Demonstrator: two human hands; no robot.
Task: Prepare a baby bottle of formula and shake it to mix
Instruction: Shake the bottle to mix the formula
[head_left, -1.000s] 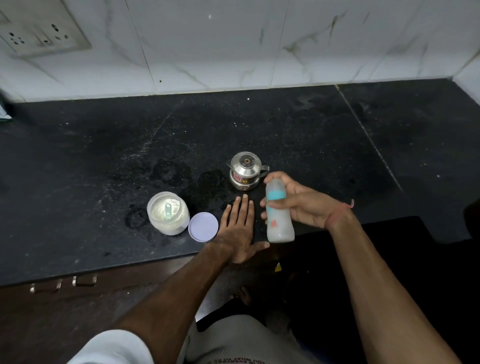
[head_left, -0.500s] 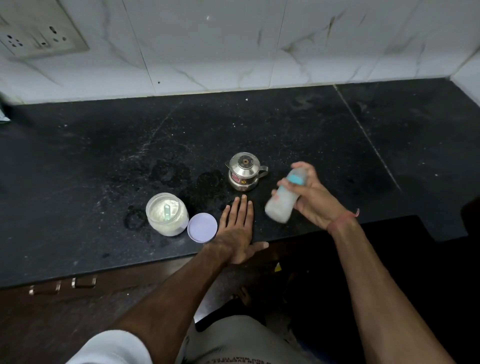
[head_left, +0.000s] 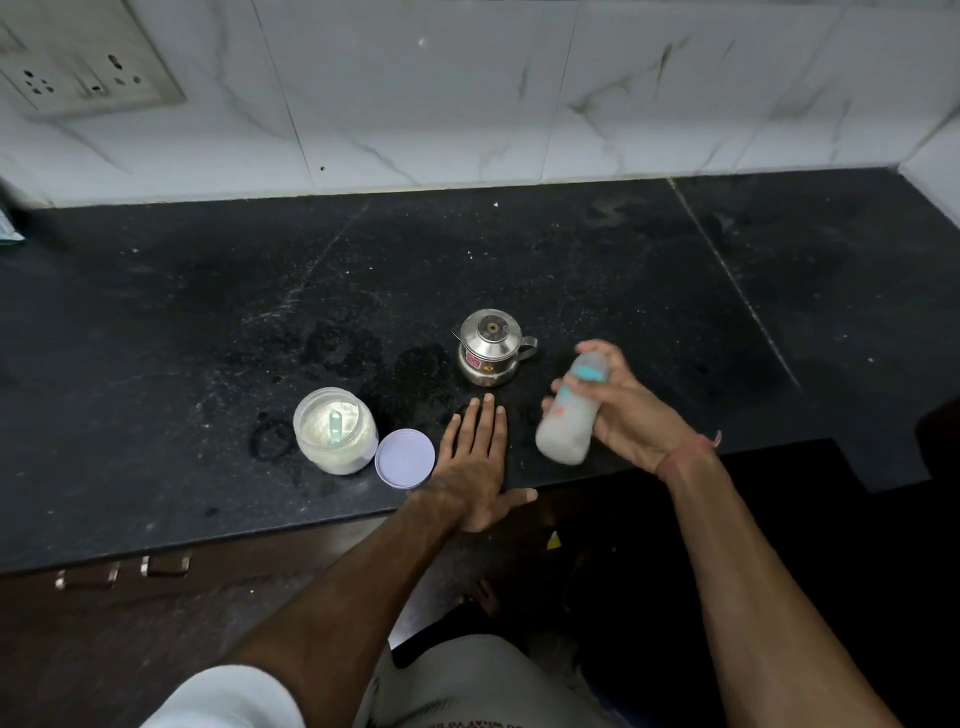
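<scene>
Right hand (head_left: 631, 410) wraps the bottle (head_left: 569, 413), tilted above the counter (head_left: 208, 312) edge, milky inside. Left hand (head_left: 475, 467) lies flat, fingers together. I'd shake from the wrist, thumb firm, watching the teal collar for leaks.

Left hand (head_left: 475, 462) flat, fingers straight; right hand (head_left: 631, 415) fingers curled.

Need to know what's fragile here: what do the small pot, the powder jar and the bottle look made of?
Small pot: polished metal, probably steel; mirror-like reflections. Powder jar: translucent, frosted-looking walls, plastic or glass, hard to tell. Bottle, gripped by the right hand: cloudy see-through body, likely plastic, blurred by motion. The left hand rests flat on the counter.
</scene>
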